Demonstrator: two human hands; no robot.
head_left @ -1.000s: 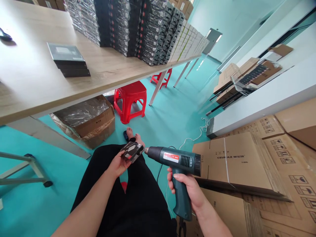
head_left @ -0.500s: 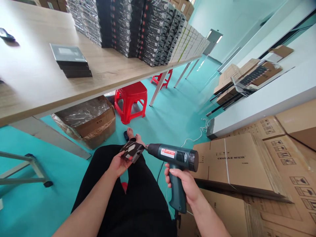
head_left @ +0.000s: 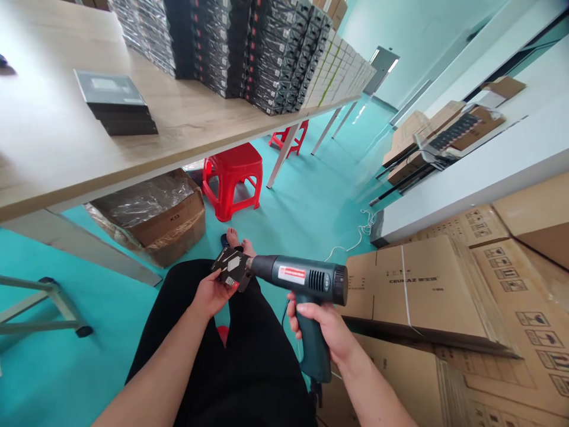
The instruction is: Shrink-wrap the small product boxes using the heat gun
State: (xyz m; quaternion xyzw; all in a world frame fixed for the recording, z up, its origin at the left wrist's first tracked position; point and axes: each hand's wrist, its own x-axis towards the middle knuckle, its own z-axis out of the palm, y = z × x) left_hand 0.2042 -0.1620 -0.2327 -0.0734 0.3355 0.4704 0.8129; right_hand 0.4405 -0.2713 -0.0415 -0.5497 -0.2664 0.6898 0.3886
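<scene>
My left hand [head_left: 216, 293] grips a small flat black box [head_left: 231, 265] by its near edge, above my knees. The box has a pale printed picture and a label on its face. In my right hand [head_left: 317, 320] is a dark green heat gun [head_left: 302, 279], my fingers wrapped round its handle. The gun lies almost level, its nozzle pointing left at the right side of the box. Nozzle and box overlap in view; whether they touch I cannot tell. A cord leaves the bottom of the handle.
On the wooden table [head_left: 66, 160] are tall stacks of film-wrapped black boxes [head_left: 222, 47], white boxes [head_left: 338, 71] and a short black stack [head_left: 118, 101]. Below are an open carton [head_left: 173, 222] and a red stool [head_left: 233, 178]. Flat cardboard cartons [head_left: 427, 284] stand right; a white cord [head_left: 351, 240] crosses the floor.
The heat gun has shifted left, bringing its nozzle closer over the box. The black box has tilted, so its printed face shows more fully. The view has shifted slightly.
</scene>
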